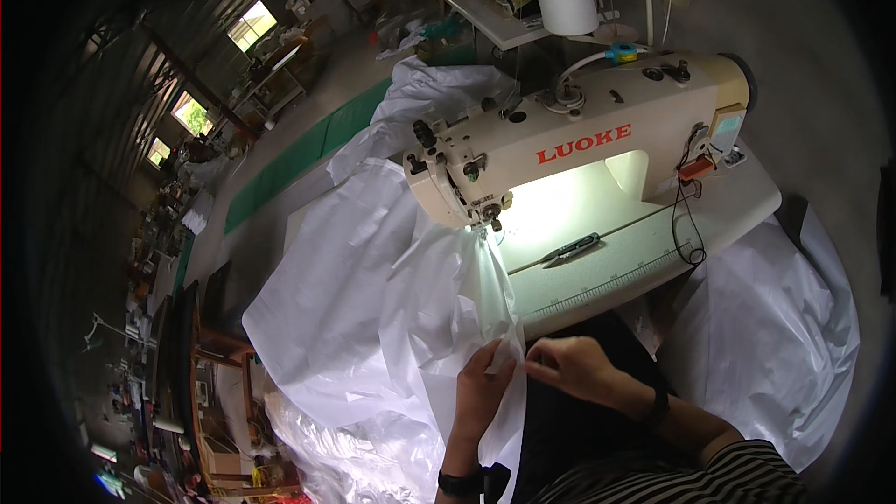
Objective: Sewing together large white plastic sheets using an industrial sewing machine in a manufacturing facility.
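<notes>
A large sheet of shiny white fabric (355, 271) runs from under the needle area of a white sewing machine (597, 121) down over the table's front edge. My left hand (485, 383) is closed on the fabric's right edge, below the machine bed. Close beside it, my right hand (579, 369) has its fingers curled, the thumb and forefinger pinched at the same edge; what lies between them is too small to make out. On the lit machine bed rests a pair of thread snips (571, 249), apart from both hands.
A white thread cone (566, 2) stands behind the machine. More white fabric (761, 336) hangs at the right. A dark cord (689, 233) loops over the table's right part. A wooden frame (219, 345) stands at lower left, and a green strip (308, 149) runs along the floor behind.
</notes>
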{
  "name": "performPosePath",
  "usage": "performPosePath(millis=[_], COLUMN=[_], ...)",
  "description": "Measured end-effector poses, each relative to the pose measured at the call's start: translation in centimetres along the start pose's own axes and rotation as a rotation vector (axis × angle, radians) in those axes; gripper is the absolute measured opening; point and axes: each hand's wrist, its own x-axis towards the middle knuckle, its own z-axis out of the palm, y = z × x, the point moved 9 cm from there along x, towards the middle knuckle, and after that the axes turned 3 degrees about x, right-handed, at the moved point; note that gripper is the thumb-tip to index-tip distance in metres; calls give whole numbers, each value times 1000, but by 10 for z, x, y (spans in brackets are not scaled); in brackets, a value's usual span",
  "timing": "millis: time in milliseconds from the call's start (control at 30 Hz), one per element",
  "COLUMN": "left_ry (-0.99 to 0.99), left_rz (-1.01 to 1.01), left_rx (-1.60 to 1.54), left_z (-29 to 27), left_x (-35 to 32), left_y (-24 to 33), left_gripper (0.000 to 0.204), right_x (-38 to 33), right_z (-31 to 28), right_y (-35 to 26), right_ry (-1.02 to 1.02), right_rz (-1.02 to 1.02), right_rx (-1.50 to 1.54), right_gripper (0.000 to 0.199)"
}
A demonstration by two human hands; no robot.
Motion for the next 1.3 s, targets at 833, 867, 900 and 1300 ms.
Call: performPosePath(millis=[833,867,900,1300], left_ry=[217,220,169,192], left_rz=[140,144,131,208], left_rx=[332,338,335,277], left_z=[-17,-18,-13,-3], left_x=[-10,-11,-11,-15], left_y=[27,28,27,48], left_gripper=[30,30,26,14], right_x=[-102,-100,-98,-82], right_z=[37,35,31,15], right_y=[10,5,-1,-31], right_ry=[-266,-273,-290,-256], right_rz=[433,406,356,94], right_rx=[881,904,818,584], right_gripper=[34,34,31,20])
